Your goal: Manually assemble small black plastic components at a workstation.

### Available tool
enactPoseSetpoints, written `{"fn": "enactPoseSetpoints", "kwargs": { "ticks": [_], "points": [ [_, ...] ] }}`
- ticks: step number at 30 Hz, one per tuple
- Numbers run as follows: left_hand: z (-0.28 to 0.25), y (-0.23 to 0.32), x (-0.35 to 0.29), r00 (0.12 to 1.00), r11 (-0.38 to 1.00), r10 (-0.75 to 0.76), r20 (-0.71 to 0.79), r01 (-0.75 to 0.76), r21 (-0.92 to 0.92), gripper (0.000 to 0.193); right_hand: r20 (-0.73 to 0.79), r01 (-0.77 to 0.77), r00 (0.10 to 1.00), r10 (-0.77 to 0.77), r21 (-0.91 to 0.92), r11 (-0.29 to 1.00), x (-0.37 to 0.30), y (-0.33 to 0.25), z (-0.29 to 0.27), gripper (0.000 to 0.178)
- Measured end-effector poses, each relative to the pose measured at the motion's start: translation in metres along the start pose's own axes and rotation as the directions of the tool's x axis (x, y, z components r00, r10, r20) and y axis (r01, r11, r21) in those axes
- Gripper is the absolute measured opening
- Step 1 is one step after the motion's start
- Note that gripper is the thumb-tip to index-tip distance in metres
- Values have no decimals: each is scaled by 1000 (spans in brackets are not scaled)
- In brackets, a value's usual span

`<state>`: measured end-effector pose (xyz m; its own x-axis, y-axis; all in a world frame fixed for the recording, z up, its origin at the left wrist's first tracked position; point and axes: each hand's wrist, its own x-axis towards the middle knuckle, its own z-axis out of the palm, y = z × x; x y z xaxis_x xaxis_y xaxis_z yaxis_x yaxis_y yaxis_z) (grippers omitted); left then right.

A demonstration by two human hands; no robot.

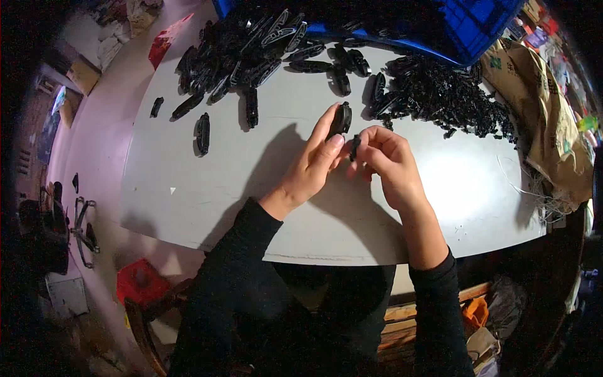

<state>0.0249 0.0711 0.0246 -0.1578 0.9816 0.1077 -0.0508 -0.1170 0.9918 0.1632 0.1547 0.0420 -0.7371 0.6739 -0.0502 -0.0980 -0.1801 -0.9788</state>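
Observation:
My left hand (309,164) is closed round a long black plastic part (340,120), held upright above the white table. Close beside it, my right hand (391,158) pinches a small black plastic piece (355,147) between thumb and fingertips. The two parts are near each other; whether they touch, I cannot tell. Along the far left of the table lies a heap of long black plastic parts (235,60), with a few loose ones nearer me. A pile of small black pieces (443,94) spreads over the far right.
A blue crate (487,31) with black parts stands at the table's far side. A brown woven sack (534,107) and loose white strings (546,201) hang at the right edge. On the floor at left are a red stool (142,283) and a curved wooden chair part (143,336).

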Motion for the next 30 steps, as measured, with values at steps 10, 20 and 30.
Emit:
{"fn": "enactPoseSetpoints", "kwargs": {
  "ticks": [10, 20, 30],
  "points": [
    [3, -6, -14, 979, 984, 105, 177, -129, 127, 59, 42, 161, 987, -156, -311, 937, -16, -4, 7, 12],
    [25, 19, -94, 968, 990, 19, 252, -53, 128, 62, 26, -194, 980, 197, -70, 978, -79, 9, 27, 15],
    [-131, 18, -80, 824, 7, 527, -209, 242, 970, 30, -279, 103, 854, -440, -738, 667, 1, 12, -43, 17]
  ]
}}
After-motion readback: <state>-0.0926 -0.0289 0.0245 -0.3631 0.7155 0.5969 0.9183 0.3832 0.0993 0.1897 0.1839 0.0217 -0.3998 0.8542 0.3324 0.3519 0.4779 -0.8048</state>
